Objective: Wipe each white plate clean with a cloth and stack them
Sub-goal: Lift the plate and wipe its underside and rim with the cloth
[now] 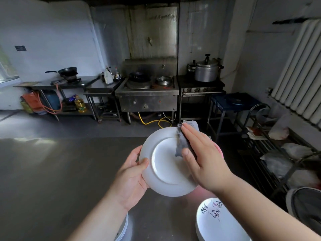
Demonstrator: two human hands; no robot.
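While it was being wiped, plate: the round white ceramic plate [166,164] was held tilted above the grey steel surface [52,171].
Left hand [133,174]: fingers curled on the 9 o'clock rim, steadying it.
Right hand [203,157]: fingers straight, pressed together, flattening the grey folded cloth [180,145] at 2 o'clock.
Stacks: white plates [218,221] waited at 5 o'clock.

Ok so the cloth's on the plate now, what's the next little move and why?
Probably sweep the grey cloth leftward across the white plate. The right hand presses it flat near the right rim, so the centre and left side look unwiped, while the left hand steadies the opposite edge.
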